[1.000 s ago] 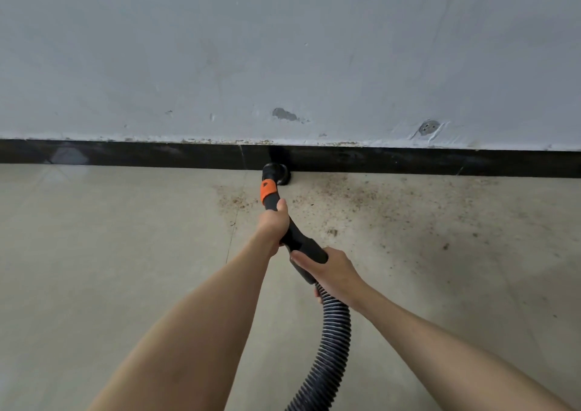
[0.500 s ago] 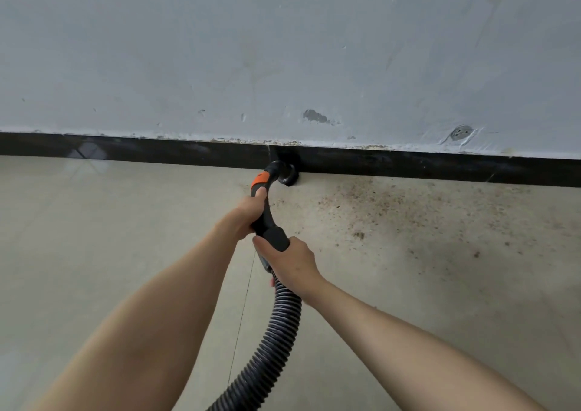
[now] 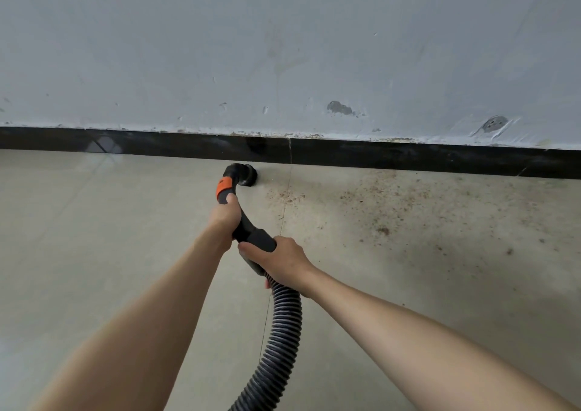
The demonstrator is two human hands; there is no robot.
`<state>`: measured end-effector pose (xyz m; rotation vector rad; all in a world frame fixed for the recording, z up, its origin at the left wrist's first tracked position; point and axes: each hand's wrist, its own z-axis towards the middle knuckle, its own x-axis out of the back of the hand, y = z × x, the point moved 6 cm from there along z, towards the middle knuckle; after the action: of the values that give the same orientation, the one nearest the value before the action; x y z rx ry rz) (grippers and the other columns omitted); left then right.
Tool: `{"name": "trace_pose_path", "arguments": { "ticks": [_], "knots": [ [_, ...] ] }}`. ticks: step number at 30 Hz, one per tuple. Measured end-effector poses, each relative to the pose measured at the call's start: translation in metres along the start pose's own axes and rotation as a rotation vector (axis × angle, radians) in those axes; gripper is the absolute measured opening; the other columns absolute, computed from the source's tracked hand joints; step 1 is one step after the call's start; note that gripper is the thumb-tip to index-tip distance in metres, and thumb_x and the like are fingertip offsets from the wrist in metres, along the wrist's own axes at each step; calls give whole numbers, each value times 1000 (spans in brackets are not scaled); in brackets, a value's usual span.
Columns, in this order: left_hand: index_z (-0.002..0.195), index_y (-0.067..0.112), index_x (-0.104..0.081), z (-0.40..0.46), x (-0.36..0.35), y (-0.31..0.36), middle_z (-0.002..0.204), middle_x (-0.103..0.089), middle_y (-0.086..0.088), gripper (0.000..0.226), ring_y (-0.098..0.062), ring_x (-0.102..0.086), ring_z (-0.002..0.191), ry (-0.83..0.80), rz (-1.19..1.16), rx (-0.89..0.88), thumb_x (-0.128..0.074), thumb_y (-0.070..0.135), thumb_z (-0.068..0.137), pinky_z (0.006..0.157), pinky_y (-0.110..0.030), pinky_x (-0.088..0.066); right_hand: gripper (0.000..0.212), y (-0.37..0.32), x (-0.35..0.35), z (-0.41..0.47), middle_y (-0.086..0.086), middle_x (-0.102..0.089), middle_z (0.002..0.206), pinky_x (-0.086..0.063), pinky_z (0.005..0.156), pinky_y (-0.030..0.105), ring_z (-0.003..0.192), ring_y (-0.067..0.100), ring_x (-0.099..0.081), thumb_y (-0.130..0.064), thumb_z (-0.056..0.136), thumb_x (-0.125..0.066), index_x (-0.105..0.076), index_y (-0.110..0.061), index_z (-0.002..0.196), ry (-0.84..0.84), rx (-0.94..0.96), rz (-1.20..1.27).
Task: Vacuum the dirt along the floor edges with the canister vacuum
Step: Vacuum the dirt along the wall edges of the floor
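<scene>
From the head view, the vacuum handle (image 3: 244, 222) was a curved black tube with an orange band (image 3: 224, 186) near its front end, which bent over into a round black nozzle (image 3: 247, 175). The nozzle sat on the floor (image 3: 94, 237) just beside the black baseboard (image 3: 408, 159), left of the baseboard's vertical seam. The left hand (image 3: 224, 218) gripped the handle just behind the orange band, fingers wrapped around it. The right hand (image 3: 283, 261) clenched the thicker black cuff where the grey ribbed hose (image 3: 283, 325) joined, and the hose trailed away from the baseboard toward the person. Brown dirt (image 3: 393, 203) lay scattered on the floor along the baseboard, right of the nozzle. A scuffed grey wall (image 3: 283, 49) rose above the baseboard.
</scene>
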<state>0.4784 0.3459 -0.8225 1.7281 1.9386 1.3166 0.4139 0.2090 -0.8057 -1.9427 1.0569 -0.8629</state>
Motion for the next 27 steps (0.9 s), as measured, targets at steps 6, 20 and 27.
{"name": "trace_pose_path", "arguments": {
  "ticks": [6,20,27],
  "knots": [
    [106,2,-41,-13,-7,5,89,-50,-12,36,-29,-52,91,-49,28,12,-31,36,100,77,-37,-46,44,10,0,-9,2,-57,67,-48,49,23,40,12,-55,-51,82,-65,-53,-8,82,32,-48,77],
    [122,0,-43,-53,-68,15,80,-45,-9,44,-25,-51,84,-220,26,22,-31,37,101,75,-37,-46,42,26,55,-49,2,-57,69,-46,45,21,39,11,-53,-50,82,-66,-52,-11,81,154,-88,108],
    [112,5,-40,-67,-96,17,84,-49,-11,35,-23,-53,74,-268,109,4,-31,37,101,72,-36,-50,41,41,73,-62,5,-55,70,-48,48,25,41,15,-53,-48,83,-67,-50,-10,78,177,-112,180]
  ]
}}
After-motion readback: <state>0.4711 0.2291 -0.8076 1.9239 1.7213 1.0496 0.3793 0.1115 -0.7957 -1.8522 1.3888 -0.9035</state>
